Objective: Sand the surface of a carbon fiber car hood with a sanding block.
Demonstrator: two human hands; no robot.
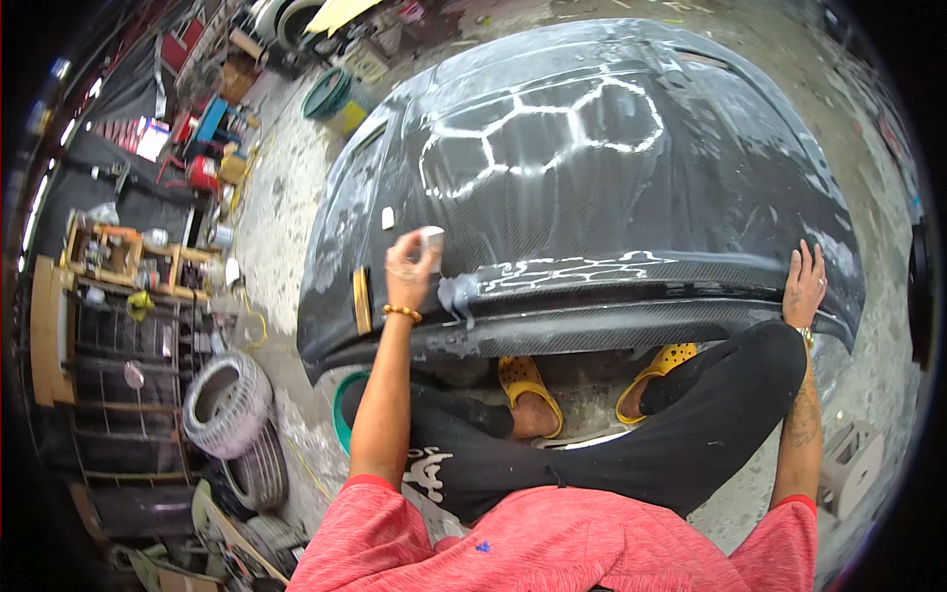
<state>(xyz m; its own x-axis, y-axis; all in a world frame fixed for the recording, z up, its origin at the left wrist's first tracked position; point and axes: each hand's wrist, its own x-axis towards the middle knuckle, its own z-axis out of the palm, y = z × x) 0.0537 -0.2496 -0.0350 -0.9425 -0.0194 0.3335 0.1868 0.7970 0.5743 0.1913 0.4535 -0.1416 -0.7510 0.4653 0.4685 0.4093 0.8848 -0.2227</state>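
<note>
Across the view in front of me lies a black carbon-fibre car hood [582,212], with dull, whitish patches and hexagonal light reflections on its surface. My left hand [408,271] is above its near left part, fingers closed on a small whitish block [432,238]. What the block is made of cannot be told. My right hand [806,281] lies flat on the hood's near right corner, fingers stretched out. On the hood past my left hand sits a small white piece [388,217]. A long tan block [362,301] rests nearer, left of my left wrist. A grey wet smear [457,294] marks the near edge.
Left on the floor are two tires [227,405], a wooden rack [128,257] and a red canister [204,174]. A green bin [330,97] stands beyond the hood's far left corner. Yellow clogs [530,393] are on my feet below the near edge. A whitish block-like object [853,464] stands at right.
</note>
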